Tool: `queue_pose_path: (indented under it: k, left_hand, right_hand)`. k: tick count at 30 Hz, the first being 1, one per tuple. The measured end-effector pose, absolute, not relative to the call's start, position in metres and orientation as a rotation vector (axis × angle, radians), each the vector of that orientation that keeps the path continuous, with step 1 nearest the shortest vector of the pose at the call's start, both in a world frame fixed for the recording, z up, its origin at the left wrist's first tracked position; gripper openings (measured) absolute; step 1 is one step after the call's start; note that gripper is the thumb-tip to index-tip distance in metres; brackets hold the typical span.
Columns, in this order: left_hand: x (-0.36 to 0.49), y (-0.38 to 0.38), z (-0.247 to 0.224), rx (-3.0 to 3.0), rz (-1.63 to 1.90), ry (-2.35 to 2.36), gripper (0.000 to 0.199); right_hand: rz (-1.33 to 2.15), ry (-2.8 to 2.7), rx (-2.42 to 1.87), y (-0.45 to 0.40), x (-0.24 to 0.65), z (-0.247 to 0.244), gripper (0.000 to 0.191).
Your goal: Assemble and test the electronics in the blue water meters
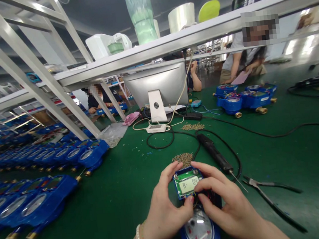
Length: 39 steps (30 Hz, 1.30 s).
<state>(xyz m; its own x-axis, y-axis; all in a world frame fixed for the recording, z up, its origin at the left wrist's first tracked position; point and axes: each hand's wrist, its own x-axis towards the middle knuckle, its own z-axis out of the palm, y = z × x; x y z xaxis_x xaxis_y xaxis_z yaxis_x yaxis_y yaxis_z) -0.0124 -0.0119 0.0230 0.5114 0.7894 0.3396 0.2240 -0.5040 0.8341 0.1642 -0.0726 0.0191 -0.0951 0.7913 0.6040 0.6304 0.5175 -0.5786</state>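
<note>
A blue water meter (200,234) with a round dial lies in front of me. At its upper end sits a green circuit board (182,176) with a small lit display in a blue housing. My left hand (166,206) grips this housing from the left, fingers at the far edge and thumb at the near edge by some thin wires. From the right, my right hand (228,203) closes around the same end, one fingertip on the display's lower right corner. Its palm side and part of the meter are hidden.
Pliers (265,188) and a black electric screwdriver (216,153) lie on the right. Small screws (183,159) are piled behind the meter. Rows of blue meters (48,197) fill the left. A monitor (157,85) stands beneath a shelf (130,58); other people sit beyond.
</note>
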Motion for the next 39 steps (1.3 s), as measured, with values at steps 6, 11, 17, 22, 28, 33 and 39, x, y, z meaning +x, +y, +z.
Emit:
queue_pose_path:
  k: [6, 11, 17, 22, 28, 33, 39]
  left_hand:
    - [-0.0119, -0.0129, 0.025, 2.051, 0.98, 0.839, 0.074]
    - [-0.0131, -0.0125, 0.0243, 2.103, 0.988, 0.858, 0.076]
    - [-0.0136, -0.0111, 0.0254, 2.141, 0.978, 0.852, 0.074]
    - [-0.0145, -0.0109, 0.0263, 2.143, 0.987, 0.829, 0.072]
    - [-0.0162, -0.0087, 0.025, 2.154, 0.982, 0.823, 0.073]
    - [-0.0164, -0.0075, 0.0253, 2.14, 0.967, 0.819, 0.074]
    - [-0.0161, -0.007, 0.0264, 2.166, 0.962, 0.831, 0.074]
  right_hand:
    - [0.232, -1.779, -1.21, -0.073, 0.1619, 0.0172, 0.016]
    - [0.236, -1.779, -1.22, -0.0725, 0.1623, 0.0157, 0.015]
    - [0.245, -1.776, -1.21, -0.0735, 0.1638, 0.0143, 0.014]
    - [0.264, -1.77, -1.203, -0.0728, 0.165, 0.0124, 0.013]
    - [0.315, -1.762, -1.214, -0.0715, 0.1665, 0.0134, 0.013]
    - [0.342, -1.727, -1.216, -0.073, 0.1664, 0.0157, 0.012]
    - [0.36, -1.716, -1.231, -0.0709, 0.1668, 0.0119, 0.01]
